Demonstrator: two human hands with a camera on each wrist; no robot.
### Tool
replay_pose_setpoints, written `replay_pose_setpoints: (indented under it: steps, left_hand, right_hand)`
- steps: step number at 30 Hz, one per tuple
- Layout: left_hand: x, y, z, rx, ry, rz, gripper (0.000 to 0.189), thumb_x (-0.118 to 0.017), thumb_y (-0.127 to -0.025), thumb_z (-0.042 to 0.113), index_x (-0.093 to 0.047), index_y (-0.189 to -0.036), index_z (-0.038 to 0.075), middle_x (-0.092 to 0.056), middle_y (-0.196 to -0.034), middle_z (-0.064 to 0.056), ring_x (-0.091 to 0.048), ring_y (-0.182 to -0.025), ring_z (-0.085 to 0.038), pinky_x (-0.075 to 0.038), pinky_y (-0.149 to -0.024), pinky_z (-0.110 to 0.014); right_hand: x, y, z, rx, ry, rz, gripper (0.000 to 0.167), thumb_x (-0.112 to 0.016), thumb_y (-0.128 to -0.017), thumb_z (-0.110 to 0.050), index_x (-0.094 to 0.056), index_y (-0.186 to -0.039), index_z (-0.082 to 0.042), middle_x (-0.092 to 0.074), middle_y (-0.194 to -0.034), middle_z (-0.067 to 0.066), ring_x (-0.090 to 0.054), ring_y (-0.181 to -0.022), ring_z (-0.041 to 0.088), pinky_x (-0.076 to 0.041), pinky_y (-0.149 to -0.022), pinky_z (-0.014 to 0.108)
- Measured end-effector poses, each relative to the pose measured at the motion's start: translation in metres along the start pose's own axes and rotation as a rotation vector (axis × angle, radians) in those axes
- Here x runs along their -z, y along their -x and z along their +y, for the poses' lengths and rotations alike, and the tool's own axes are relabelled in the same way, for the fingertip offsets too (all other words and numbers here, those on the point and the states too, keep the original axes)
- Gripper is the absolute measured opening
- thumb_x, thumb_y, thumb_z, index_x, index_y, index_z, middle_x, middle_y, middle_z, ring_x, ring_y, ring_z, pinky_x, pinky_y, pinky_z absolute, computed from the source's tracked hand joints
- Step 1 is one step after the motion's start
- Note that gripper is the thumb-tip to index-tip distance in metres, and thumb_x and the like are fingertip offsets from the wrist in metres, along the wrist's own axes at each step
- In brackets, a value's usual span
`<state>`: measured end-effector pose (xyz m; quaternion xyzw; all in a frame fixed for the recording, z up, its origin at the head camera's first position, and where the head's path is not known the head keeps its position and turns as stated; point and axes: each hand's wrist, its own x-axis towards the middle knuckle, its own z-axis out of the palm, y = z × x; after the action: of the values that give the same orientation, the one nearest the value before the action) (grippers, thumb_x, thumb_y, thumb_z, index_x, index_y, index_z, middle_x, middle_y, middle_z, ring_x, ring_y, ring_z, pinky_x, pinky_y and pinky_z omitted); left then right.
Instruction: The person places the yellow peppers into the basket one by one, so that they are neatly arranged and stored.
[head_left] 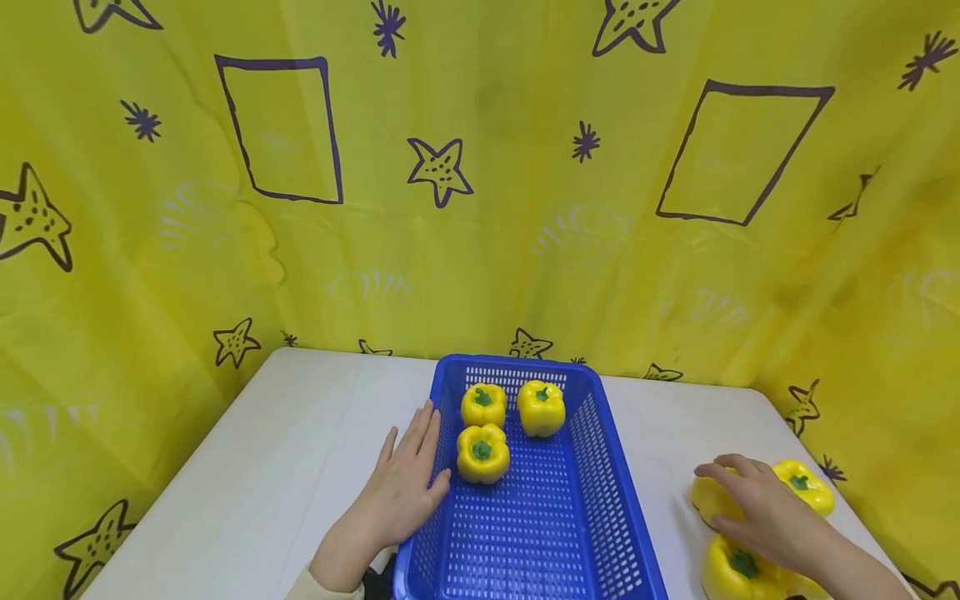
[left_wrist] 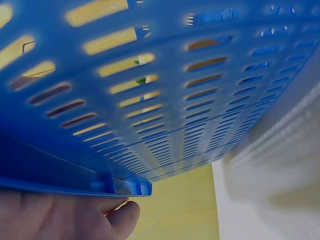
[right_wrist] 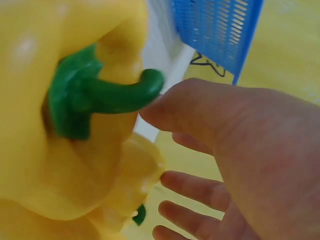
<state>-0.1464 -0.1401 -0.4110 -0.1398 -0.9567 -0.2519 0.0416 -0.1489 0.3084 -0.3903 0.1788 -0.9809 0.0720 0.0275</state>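
A blue perforated basket (head_left: pixel 517 361) stands mid-table with three yellow bell peppers inside: one at back left (head_left: pixel 483 404), one at back right (head_left: pixel 542 410) and one in front at left (head_left: pixel 483 455). My left hand (head_left: pixel 397 496) rests on its left rim, fingers extended. In the left wrist view that hand (left_wrist: pixel 75 217) lies against the rim of the slotted wall (left_wrist: pixel 170 142). Over at right, my right hand (head_left: pixel 776 512) reaches across a yellow bell pepper (head_left: pixel 711 498), partly hidden by it. Its fingers are spread in the right wrist view, the thumb (right_wrist: pixel 190 107) right at a green stem (right_wrist: pixel 115 97).
More yellow bell peppers lie around my right hand, one behind it (head_left: pixel 806 487) and one in front (head_left: pixel 738 571). A white table (head_left: pixel 300 442) carries everything. Yellow curtains (head_left: pixel 510 250) with drawn stars and frames hang close around its back and sides.
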Motion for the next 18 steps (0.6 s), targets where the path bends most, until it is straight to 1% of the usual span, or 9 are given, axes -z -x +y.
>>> replay_pose_setpoints:
  steps: [5, 8, 10, 12, 16, 18]
  left_hand:
    - [0.000, 0.000, 0.000, -0.002, -0.002, -0.003, 0.073, -0.054, -0.097, 0.027, -0.021, -0.156, -0.002, -0.011, -0.167, -0.016, -0.013, -0.154, -0.034, -0.004, -0.122, -0.062]
    - [-0.001, 0.000, 0.001, -0.003, -0.002, -0.002, 0.073, -0.054, -0.097, 0.027, -0.021, -0.156, -0.002, -0.011, -0.167, -0.015, -0.013, -0.154, -0.034, -0.004, -0.122, -0.062]
    - [-0.001, 0.000, 0.001, -0.004, -0.001, -0.003, 0.073, -0.054, -0.097, 0.027, -0.021, -0.156, -0.002, -0.011, -0.167, -0.015, -0.013, -0.155, -0.034, -0.004, -0.122, -0.062]
    - [-0.001, 0.000, 0.001, -0.005, -0.001, -0.002, 0.073, -0.053, -0.098, 0.027, -0.021, -0.156, -0.002, -0.010, -0.167, -0.015, -0.013, -0.154, -0.034, -0.004, -0.122, -0.062]
    - [-0.001, 0.000, 0.000, -0.005, -0.003, 0.001, 0.073, -0.054, -0.098, 0.027, -0.021, -0.156, -0.001, -0.011, -0.167, -0.015, -0.013, -0.155, -0.033, -0.004, -0.122, -0.062]
    - [-0.001, 0.000, 0.000, -0.006, -0.003, 0.004, 0.073, -0.054, -0.097, 0.027, -0.021, -0.156, -0.002, -0.011, -0.167, -0.015, -0.013, -0.155, -0.033, -0.004, -0.122, -0.062]
  right_hand:
    - [-0.006, -0.001, 0.006, 0.000, 0.002, 0.010, 0.047, -0.083, -0.072, -0.016, -0.066, -0.117, -0.014, -0.061, -0.118, 0.018, -0.061, -0.099, 0.037, -0.053, -0.082, 0.059]
    - [-0.007, -0.003, 0.011, -0.019, -0.006, -0.021, 0.050, -0.082, -0.073, -0.016, -0.065, -0.119, -0.010, -0.060, -0.118, 0.020, -0.062, -0.097, 0.035, -0.054, -0.082, 0.058]
    - [-0.006, -0.006, 0.015, -0.042, -0.017, -0.058, 0.053, -0.081, -0.073, -0.016, -0.063, -0.122, -0.008, -0.060, -0.118, 0.021, -0.062, -0.097, 0.036, -0.053, -0.083, 0.058]
    - [-0.004, -0.010, 0.019, -0.084, -0.035, -0.121, 0.056, -0.081, -0.074, -0.016, -0.060, -0.126, -0.008, -0.058, -0.121, 0.023, -0.061, -0.099, 0.035, -0.053, -0.084, 0.058]
    - [-0.002, -0.018, 0.023, -0.139, -0.070, -0.217, 0.063, -0.081, -0.075, -0.019, -0.056, -0.132, -0.008, -0.056, -0.125, 0.024, -0.060, -0.100, 0.032, -0.053, -0.084, 0.058]
    - [-0.002, -0.020, 0.023, -0.149, -0.082, -0.241, 0.065, -0.082, -0.075, -0.020, -0.055, -0.133, -0.008, -0.056, -0.125, 0.023, -0.059, -0.100, 0.030, -0.054, -0.083, 0.058]
